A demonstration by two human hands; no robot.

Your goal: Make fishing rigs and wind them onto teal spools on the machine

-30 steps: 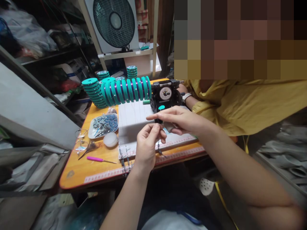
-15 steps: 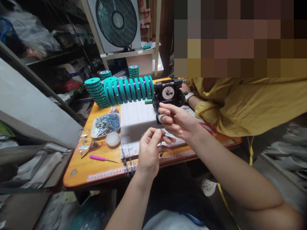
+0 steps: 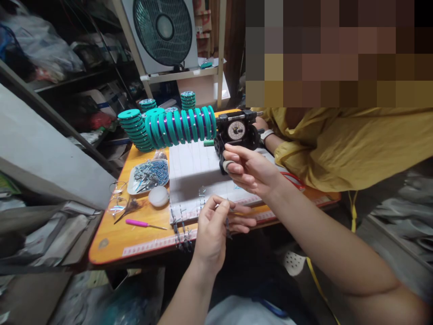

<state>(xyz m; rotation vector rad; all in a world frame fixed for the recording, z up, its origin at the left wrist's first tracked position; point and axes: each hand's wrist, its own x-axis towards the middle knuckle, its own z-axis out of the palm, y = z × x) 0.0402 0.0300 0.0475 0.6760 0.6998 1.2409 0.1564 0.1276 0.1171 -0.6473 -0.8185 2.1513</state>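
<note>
My left hand [image 3: 216,225] hovers over the near edge of the orange table [image 3: 135,241], thumb and forefinger pinched on a thin line with a small dark fishing rig hanging below. My right hand [image 3: 248,169] is raised in front of the black line-counter device [image 3: 237,133], fingers curled, pinching the same thin line; a pale guard covers one fingertip. A row of teal spools [image 3: 181,126] sits on a rod to the device's left. A white foam board [image 3: 194,174] lies under both hands, with several finished rigs [image 3: 179,223] hooked at its near edge.
Another person in a yellow shirt [image 3: 345,144] sits across the table at right, wrist with a watch [image 3: 266,134] by the device. A tray of small metal parts [image 3: 149,175], a white round lump [image 3: 158,196], a pink-handled tool [image 3: 144,224], stacked teal spools [image 3: 135,128], a fan [image 3: 162,31] behind.
My left hand has dropped toward the table's near edge, away from my right hand, drawing the line out. My right hand has curled its fingers and stayed near the device.
</note>
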